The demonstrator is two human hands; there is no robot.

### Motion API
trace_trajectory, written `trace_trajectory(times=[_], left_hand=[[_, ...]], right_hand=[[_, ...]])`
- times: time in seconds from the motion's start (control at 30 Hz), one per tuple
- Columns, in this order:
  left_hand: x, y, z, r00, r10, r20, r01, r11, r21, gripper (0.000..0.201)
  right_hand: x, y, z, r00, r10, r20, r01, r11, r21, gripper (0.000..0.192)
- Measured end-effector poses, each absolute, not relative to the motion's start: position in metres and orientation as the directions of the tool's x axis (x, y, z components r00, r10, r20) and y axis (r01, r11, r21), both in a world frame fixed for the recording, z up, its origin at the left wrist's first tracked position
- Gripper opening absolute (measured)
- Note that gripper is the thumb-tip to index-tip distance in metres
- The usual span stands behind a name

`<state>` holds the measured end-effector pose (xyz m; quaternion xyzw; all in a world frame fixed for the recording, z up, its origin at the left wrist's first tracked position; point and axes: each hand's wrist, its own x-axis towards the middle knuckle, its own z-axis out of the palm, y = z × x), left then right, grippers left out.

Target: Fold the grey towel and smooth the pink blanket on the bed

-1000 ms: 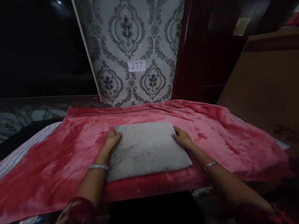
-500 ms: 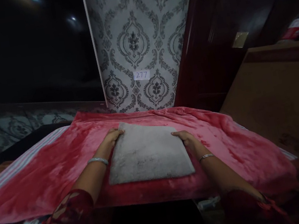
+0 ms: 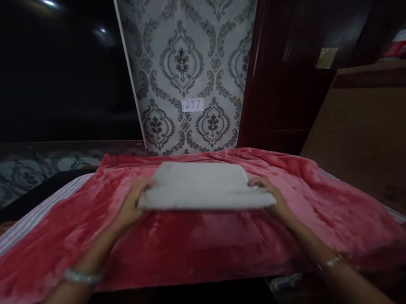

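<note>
A grey towel (image 3: pixel 203 185), folded into a flat pad, lies between the two hands on a red plush blanket (image 3: pixel 186 238) that covers the work surface. The left hand (image 3: pixel 133 206) grips the towel's left edge, fingers closed over the near corner, which is raised a little off the blanket. The right hand (image 3: pixel 275 199) holds the right edge, its fingers tucked under the cloth so that only the knuckles and thumb show. The towel's near side is lifted and its far side rests toward the wall. A silver bangle (image 3: pixel 79 276) sits on the left wrist and a thinner one (image 3: pixel 329 262) on the right. Behind the blanket stands a panel of grey damask wallpaper (image 3: pixel 189 45) bearing a small label (image 3: pixel 192 105) marked 277. A brown cardboard box (image 3: pixel 391 141) lies to the right.
</note>
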<state>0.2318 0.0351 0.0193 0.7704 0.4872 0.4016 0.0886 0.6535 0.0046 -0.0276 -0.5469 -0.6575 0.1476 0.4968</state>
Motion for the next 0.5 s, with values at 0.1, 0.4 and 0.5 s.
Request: trace_trajectory(times=[0.1,0.4,0.5], left_hand=[[0.212,0.001,-0.048,0.505,0.795,0.337,0.633,-0.606,0.481,0.036],[0.246,0.037,-0.028,0.265,0.907,0.328,0.820,-0.391,0.418,0.049],[0.291,0.050,-0.025,0.267,0.928,0.261,0.903,-0.335,0.268,0.065]], right_hand=[[0.664,-0.029,-0.086,-0.070,0.925,0.374,0.638,0.330,-0.696,0.028],[0.608,0.015,-0.044,-0.003,0.956,0.293,0.817,0.171,-0.551,0.059],[0.541,0.035,-0.030,-0.199,0.953,0.230,0.867,0.281,-0.411,0.064]])
